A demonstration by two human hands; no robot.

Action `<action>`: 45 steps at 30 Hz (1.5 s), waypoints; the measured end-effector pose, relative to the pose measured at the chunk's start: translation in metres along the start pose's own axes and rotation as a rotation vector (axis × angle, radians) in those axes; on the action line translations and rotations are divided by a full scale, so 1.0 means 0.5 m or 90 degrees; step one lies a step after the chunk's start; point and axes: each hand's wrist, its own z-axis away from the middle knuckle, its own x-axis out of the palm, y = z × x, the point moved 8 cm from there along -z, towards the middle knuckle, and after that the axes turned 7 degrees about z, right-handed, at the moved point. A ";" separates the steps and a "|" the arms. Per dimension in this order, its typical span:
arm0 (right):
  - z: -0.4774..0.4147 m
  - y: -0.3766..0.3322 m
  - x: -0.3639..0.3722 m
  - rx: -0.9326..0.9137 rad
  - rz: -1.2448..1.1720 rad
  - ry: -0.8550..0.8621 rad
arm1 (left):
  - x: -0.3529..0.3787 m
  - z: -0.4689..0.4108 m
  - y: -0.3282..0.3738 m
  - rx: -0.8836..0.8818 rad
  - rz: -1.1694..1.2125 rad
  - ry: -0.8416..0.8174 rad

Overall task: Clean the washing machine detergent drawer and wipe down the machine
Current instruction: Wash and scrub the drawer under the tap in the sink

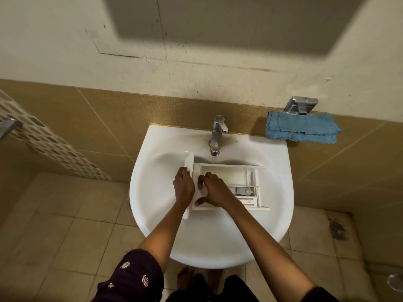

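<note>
Gripping the drawer (231, 175) by its front panel with left hand (184, 185), fingers curled round it. Pressing right hand (214, 189), fingers spread, into the big compartment. Lying in the sink (209, 243), straight below the tap (216, 136). Best to keep that panel clamped, rub into corners and along dividers. Holding 1 grey cap (244, 190) in a small compartment. Right of the tap, a folded cloth (302, 129).

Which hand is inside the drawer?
The right hand, reaching down into the white plastic detergent drawer; the left hand only grips its front panel.
</note>
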 end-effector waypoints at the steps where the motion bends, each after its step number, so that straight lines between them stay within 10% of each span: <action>1: 0.000 -0.002 0.002 -0.015 0.034 0.013 | 0.000 0.000 0.000 0.001 -0.002 0.000; 7: 0.001 0.006 0.002 -0.067 0.051 -0.047 | 0.002 0.002 -0.003 0.002 -0.001 -0.006; 14: 0.001 0.115 -0.080 0.263 -1.013 0.163 | -0.001 0.004 0.004 0.010 -0.012 0.002; 17: -0.016 0.108 -0.087 0.339 -1.185 0.126 | -0.002 0.005 0.006 0.010 -0.012 0.004; 27: -0.034 0.081 -0.076 0.433 -1.278 0.111 | -0.001 0.006 0.007 0.014 -0.017 0.001; 33: -0.005 -0.005 -0.068 0.389 -1.081 0.014 | -0.004 0.007 0.009 0.023 -0.011 0.003; 45: -0.015 0.106 -0.106 0.445 -1.088 0.195 | -0.003 0.006 0.008 0.016 -0.011 0.000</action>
